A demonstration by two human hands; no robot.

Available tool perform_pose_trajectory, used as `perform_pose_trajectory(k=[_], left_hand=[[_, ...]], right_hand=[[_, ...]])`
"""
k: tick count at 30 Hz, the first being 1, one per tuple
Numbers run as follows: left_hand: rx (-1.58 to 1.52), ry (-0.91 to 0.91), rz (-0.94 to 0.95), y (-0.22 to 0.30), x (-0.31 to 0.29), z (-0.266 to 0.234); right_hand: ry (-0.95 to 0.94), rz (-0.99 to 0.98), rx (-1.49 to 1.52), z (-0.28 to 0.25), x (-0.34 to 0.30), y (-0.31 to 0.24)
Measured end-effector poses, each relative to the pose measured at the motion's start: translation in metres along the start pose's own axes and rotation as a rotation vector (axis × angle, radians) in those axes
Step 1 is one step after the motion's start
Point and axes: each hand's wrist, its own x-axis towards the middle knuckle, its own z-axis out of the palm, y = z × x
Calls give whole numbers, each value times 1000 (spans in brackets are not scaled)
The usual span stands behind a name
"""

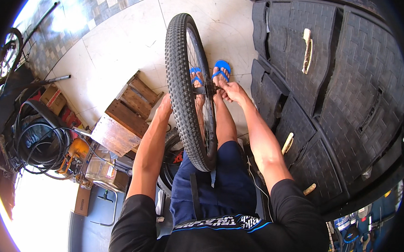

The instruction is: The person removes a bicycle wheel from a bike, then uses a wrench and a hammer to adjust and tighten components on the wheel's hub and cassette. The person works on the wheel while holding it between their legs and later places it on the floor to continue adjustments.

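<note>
Floor: pale tiles [124,37], upper centre | right: huge black tyre [347,110] | centre-left: wooden crate [128,111], contents unseen | centre: wheel [185,89] upright between knees | left hand [165,107] against tread, grip unclear | right hand [228,90] pinching at hub.

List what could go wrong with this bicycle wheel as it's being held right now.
The right hand works at the hub among the spokes; if the bicycle wheel turns, fingers might get pinched. The left hand only steadies the knobby tyre, so the upright wheel could tip toward the wooden crate. Feet in open blue sandals sit beside it, unprotected.
</note>
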Motion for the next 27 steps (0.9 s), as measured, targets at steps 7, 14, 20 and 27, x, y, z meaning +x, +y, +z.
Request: perform_pose_trajectory(k=[7, 14, 20, 27], left_hand=[[-7, 8, 1, -1, 5, 11], [-14, 6, 20, 4, 11, 12], [-12, 4, 20, 3, 8, 5], [-18, 14, 16, 5, 11, 15]], right_hand=[[129, -267, 137, 9, -4, 4], [18, -219, 24, -5, 15, 22], [11, -432, 233, 1, 25, 39], [67, -82, -115, -2, 6, -2]])
